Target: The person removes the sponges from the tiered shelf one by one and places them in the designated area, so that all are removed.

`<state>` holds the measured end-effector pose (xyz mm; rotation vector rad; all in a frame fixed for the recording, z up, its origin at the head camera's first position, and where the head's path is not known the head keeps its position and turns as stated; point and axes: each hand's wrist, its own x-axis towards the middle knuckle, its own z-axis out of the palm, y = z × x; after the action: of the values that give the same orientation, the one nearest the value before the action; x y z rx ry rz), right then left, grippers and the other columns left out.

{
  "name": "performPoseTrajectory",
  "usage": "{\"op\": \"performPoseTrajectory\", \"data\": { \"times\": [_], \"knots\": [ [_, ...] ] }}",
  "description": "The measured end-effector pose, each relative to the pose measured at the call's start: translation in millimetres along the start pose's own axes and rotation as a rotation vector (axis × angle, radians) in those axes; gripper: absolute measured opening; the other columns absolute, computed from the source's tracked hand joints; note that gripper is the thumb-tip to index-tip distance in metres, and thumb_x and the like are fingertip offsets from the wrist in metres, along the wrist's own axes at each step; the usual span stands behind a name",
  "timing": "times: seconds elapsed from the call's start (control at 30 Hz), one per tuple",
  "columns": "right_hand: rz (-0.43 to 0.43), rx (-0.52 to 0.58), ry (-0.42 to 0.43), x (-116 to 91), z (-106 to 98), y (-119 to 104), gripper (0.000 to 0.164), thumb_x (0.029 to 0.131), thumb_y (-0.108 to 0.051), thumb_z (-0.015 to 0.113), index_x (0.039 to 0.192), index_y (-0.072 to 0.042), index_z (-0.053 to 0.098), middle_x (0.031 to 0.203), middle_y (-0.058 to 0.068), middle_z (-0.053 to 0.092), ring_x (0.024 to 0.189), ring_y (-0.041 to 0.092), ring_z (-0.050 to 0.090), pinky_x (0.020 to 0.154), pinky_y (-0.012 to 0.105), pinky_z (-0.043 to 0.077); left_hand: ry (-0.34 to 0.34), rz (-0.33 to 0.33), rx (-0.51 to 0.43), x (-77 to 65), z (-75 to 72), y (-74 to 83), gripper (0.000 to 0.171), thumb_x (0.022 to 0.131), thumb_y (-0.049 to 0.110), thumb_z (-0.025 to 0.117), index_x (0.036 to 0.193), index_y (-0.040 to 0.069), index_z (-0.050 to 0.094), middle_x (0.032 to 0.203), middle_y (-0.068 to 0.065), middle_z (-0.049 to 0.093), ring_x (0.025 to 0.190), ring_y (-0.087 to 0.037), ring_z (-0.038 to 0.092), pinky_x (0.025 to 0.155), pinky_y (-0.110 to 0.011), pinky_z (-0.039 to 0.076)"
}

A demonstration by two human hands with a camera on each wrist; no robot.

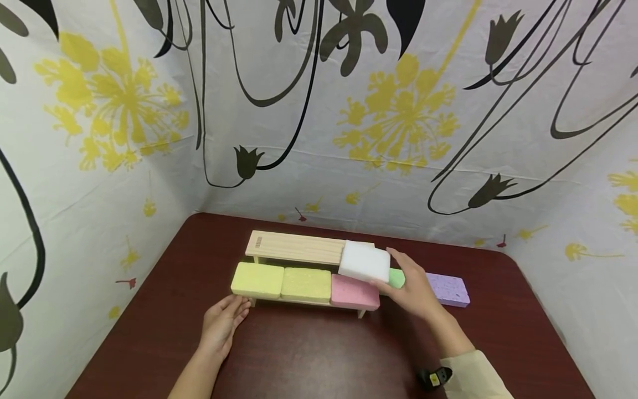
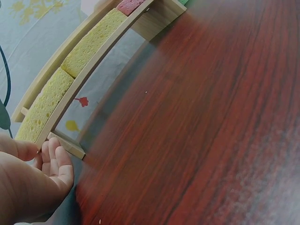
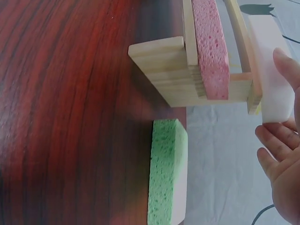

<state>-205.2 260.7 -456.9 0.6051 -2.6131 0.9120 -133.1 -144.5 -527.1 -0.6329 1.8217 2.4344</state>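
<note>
With fingers bent against the thumb, pinching the near left corner of the near shelf point(image 2: 83, 75) in the left hand point(image 1: 219, 324), reaching far and slightly right on a bare forearm. On the near right, reaching far and left with the right hand point(image 1: 412, 285), out of a beige sleeve point(image 1: 476, 377) with a black band point(image 1: 435, 378) beside it. Gripping there, by its right side between thumb and fingers, the white sponge point(image 1: 364, 261). Along the near shelf, left to right, two yellow sponges point(image 1: 257, 279) and a pink sponge point(image 1: 355, 291). Just to the right on the table point(image 1: 309, 354), a green sponge point(image 3: 161, 178), then a purple sponge point(image 1: 448, 289). Farther back, over the right end of the far shelf point(image 1: 299, 247), the white sponge; cannot tell whether touching wood. Farthest, a patterned cloth point(image 1: 299, 111).
</note>
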Motion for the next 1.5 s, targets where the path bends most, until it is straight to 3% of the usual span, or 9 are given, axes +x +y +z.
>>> {"op": "performPoseTrajectory", "data": {
  "times": [0.73, 1.0, 1.1, 1.23, 1.37, 1.5],
  "knots": [
    [0.002, -0.008, -0.02, -20, -26, 20, 0.083, 0.078, -0.025, 0.09, 0.146, -0.001, 0.048, 0.138, 0.022, 0.056, 0.118, 0.042, 0.06, 0.091, 0.065, 0.052, -0.008, -0.01, -0.006, -2.7, 0.3, 0.9, 0.044, 0.108, 0.011, 0.05, 0.142, -0.015, 0.042, 0.109, -0.007, 0.067, 0.099, -0.01, 0.066, 0.091, -0.024, 0.056],
    [0.068, -0.001, -0.035, -33, -35, 27, 0.086, 0.078, -0.027, 0.091, 0.147, -0.002, 0.046, 0.142, 0.021, 0.054, 0.12, 0.04, 0.059, 0.096, 0.06, 0.051, -0.009, -0.005, -0.001, -2.2, 0.9, 0.1, 0.043, 0.108, 0.01, 0.049, 0.141, -0.015, 0.042, 0.109, -0.008, 0.068, 0.099, -0.011, 0.067, 0.09, -0.024, 0.056],
    [0.085, -0.002, -0.034, -38, -39, 30, 0.086, 0.078, -0.028, 0.09, 0.147, -0.002, 0.046, 0.141, 0.02, 0.054, 0.122, 0.039, 0.058, 0.102, 0.038, 0.052, -0.01, -0.004, -0.007, -1.8, 0.8, 0.1, 0.043, 0.108, 0.01, 0.049, 0.142, -0.015, 0.042, 0.108, -0.007, 0.068, 0.099, -0.011, 0.067, 0.09, -0.023, 0.056],
    [0.07, 0.008, -0.023, -44, -42, 34, 0.086, 0.076, -0.023, 0.092, 0.146, 0.001, 0.047, 0.139, 0.021, 0.056, 0.12, 0.039, 0.059, 0.098, 0.003, 0.034, -0.008, -0.005, -0.019, -1.2, 0.4, 0.2, 0.042, 0.108, 0.009, 0.048, 0.141, -0.015, 0.041, 0.106, -0.005, 0.068, 0.099, -0.011, 0.067, 0.09, -0.023, 0.056],
    [0.055, 0.016, -0.018, -48, -44, 38, 0.085, 0.076, -0.021, 0.092, 0.145, 0.001, 0.047, 0.138, 0.022, 0.056, 0.118, 0.04, 0.059, 0.098, -0.001, 0.031, 0.0, -0.002, -0.027, -1.5, 0.5, 0.3, 0.042, 0.107, 0.009, 0.05, 0.141, -0.016, 0.042, 0.105, -0.005, 0.069, 0.099, -0.011, 0.067, 0.09, -0.024, 0.056],
    [0.062, 0.042, -0.013, -52, -46, 41, 0.084, 0.076, -0.017, 0.092, 0.145, 0.001, 0.048, 0.139, 0.021, 0.057, 0.121, 0.024, 0.06, 0.097, 0.001, 0.036, 0.0, 0.001, -0.034, -2.1, 0.6, 0.9, 0.043, 0.107, 0.01, 0.051, 0.141, -0.016, 0.041, 0.105, -0.005, 0.069, 0.098, -0.01, 0.067, 0.089, -0.023, 0.056]
  ]
}}
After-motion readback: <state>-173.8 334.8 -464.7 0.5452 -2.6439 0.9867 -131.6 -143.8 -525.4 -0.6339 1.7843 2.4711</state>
